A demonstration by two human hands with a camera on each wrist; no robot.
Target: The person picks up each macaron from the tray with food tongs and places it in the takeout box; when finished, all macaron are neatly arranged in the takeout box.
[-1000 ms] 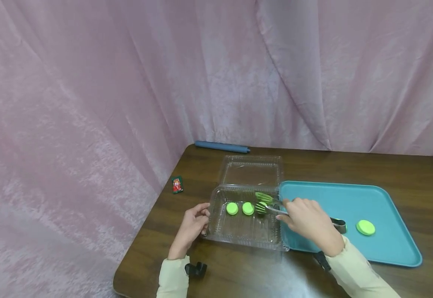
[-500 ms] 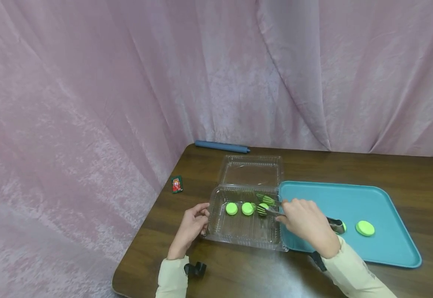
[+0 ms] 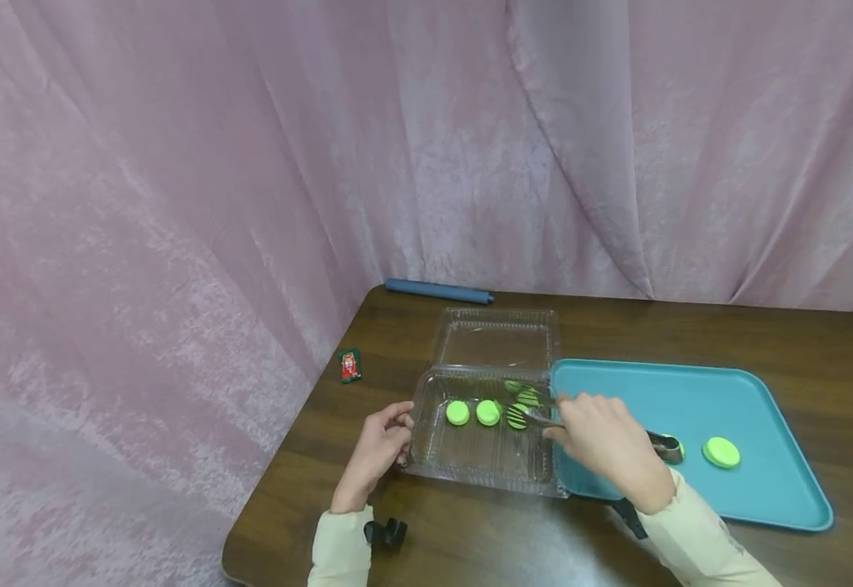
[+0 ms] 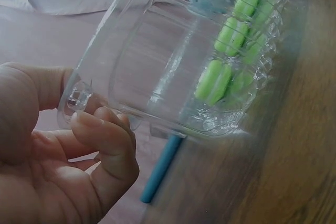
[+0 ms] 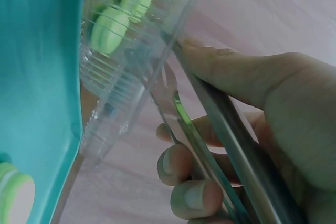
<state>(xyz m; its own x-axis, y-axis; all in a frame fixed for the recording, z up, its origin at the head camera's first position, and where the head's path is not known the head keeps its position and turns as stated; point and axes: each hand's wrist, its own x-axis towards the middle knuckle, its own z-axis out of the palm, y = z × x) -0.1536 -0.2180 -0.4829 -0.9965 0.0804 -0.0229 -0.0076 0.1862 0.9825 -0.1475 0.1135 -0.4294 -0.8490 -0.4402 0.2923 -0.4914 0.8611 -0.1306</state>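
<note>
My left hand pinches the rim of a clear plastic clamshell box at its left side, thumb and fingertips on the edge. Three light-green macarons stand in a row inside: a left one, a middle one and a right one. My right hand grips metal tongs that reach over the box's right edge. Their slotted tips overlap the right macaron in the head view. In the right wrist view the tongs' arms stand apart, and the macarons show through the box wall.
A turquoise tray lies right of the box, with a macaron on it and another mostly hidden behind the tongs. The box's lid lies folded back. A blue roll and a small red-green packet lie farther off.
The tongs' tips have shifted slightly down and to the right, near the right macaron, which shows more than before. My left hand has stayed on the box rim.
</note>
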